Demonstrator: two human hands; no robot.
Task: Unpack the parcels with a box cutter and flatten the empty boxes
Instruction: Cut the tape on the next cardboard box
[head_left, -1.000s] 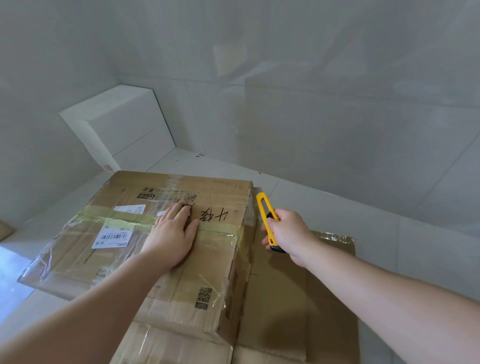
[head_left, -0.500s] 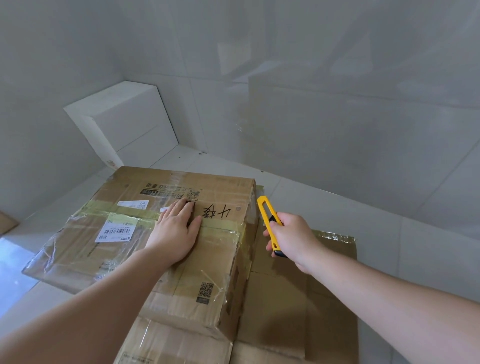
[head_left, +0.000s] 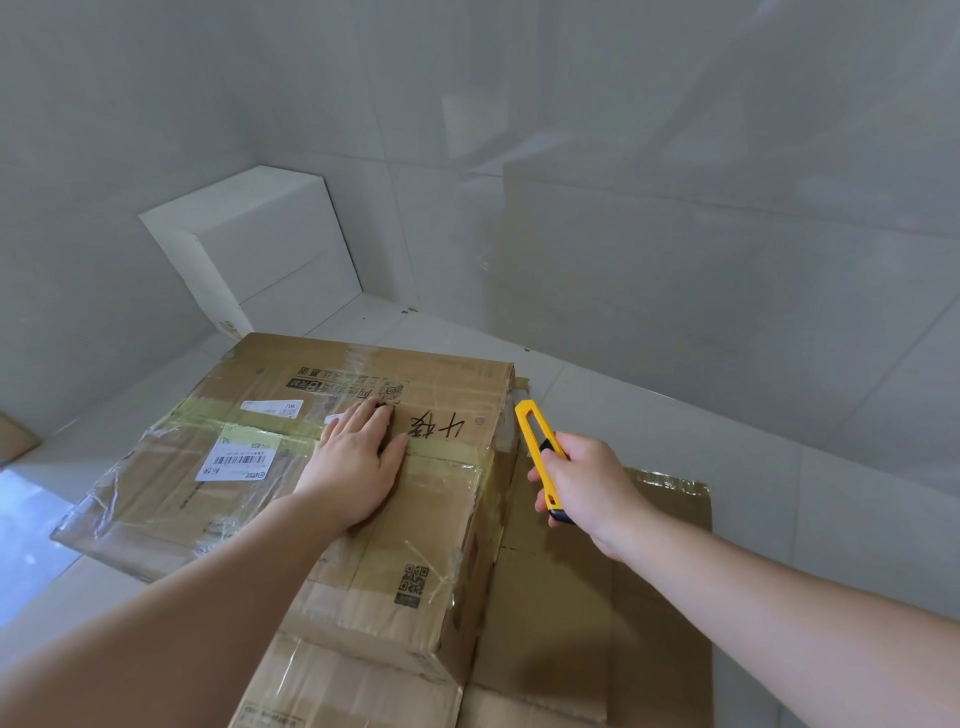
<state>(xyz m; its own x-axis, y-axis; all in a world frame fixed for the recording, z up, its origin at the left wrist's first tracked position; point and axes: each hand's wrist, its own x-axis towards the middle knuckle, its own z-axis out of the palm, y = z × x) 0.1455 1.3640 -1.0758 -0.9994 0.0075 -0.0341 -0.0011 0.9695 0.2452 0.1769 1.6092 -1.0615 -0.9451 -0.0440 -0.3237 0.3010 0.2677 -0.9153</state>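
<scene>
White tiled corner (head_left: 249, 249); left hand (head_left: 358, 467) flat on taped parcel (head_left: 249, 499), right hand (head_left: 592, 483) clutching box cutter (head_left: 537, 452).

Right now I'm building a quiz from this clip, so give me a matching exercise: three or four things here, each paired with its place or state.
Things:
1. left hand
2. box cutter
3. shipping label
4. flattened cardboard

Places or states:
A. lying on the floor, right of the parcel
B. gripped in the right hand
C. pressed flat on the parcel top
D. stuck on the parcel, left of the hand

Pairs: 1-C, 2-B, 3-D, 4-A
</scene>
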